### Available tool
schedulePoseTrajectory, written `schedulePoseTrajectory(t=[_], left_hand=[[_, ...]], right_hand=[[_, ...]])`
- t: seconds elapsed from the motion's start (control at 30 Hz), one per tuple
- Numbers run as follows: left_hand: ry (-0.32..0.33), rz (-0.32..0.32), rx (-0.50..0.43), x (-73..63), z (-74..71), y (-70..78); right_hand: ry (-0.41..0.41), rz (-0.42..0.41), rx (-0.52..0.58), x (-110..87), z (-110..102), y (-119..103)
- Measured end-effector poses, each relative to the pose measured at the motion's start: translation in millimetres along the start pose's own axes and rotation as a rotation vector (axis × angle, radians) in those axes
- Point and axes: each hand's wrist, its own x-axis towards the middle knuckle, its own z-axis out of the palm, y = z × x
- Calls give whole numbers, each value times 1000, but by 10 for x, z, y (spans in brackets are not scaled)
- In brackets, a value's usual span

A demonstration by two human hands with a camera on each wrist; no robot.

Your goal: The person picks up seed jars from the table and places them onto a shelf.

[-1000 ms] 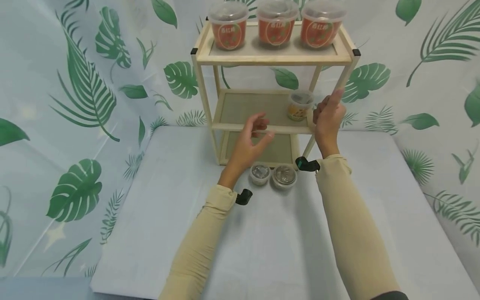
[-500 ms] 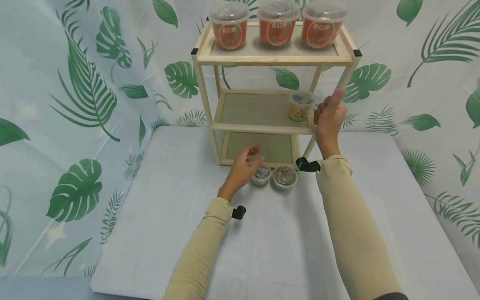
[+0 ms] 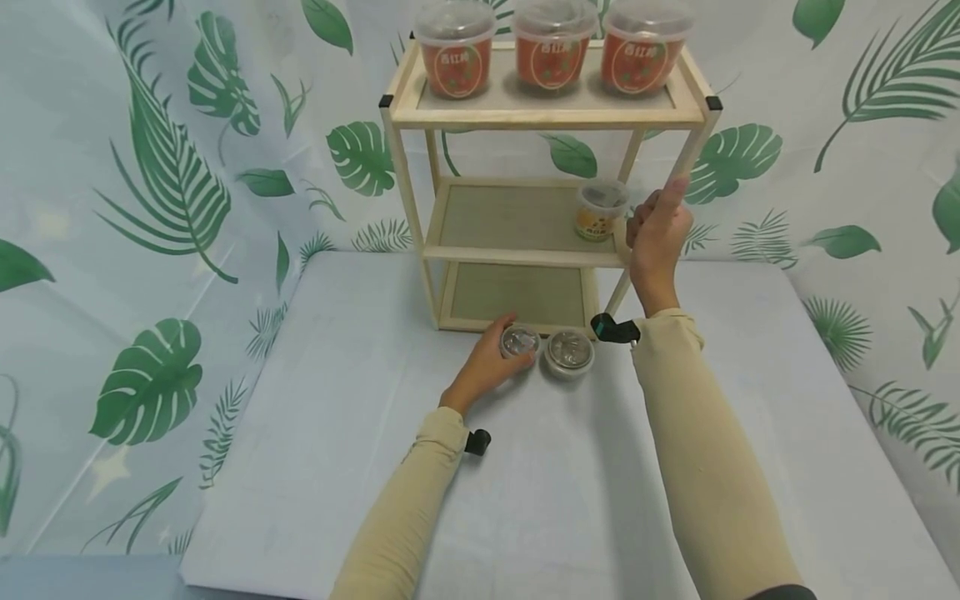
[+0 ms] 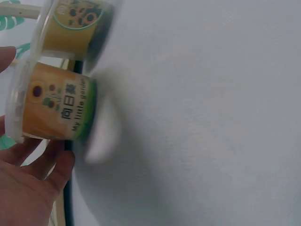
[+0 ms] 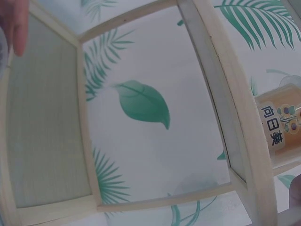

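My left hand [image 3: 482, 368] curls round the left of two small lidded plastic cups on the table, with the thumb at its near side. In the left wrist view this cup [image 4: 59, 101] has an orange sunflower label and a green base. The other cup [image 3: 568, 353] stands just to its right, its label [image 4: 75, 21] yellowish. My right hand [image 3: 660, 237] grips the right front post of a three-tier wooden rack [image 3: 525, 257], thumb pointing up along it. A similar cup [image 3: 600, 210] sits on the middle shelf, close to the right hand.
Three larger tubs [image 3: 553, 52] with red labels and clear lids stand in a row on the top shelf. The bottom shelf [image 3: 517, 293] lies just behind the two table cups. A white table [image 3: 555, 500] spreads in front, with leaf-print cloth [image 3: 150, 208] around.
My left hand has come down from the middle shelf's front edge to the left cup on the table and closed round it. The right hand stays on the post.
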Motion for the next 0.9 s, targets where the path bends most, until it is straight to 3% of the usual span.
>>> schedulePoseTrajectory(t=[0.4,0.7,0.9], left_hand=[[-4,-18,13,1,73,-81],[0,-52,25,18,72,-78],[10,-83,6,22,71,-72]], right_hand=[[9,60,26,23,3,-29],[0,0,8,17,3,-6],[3,43,11,5,-4,-20]])
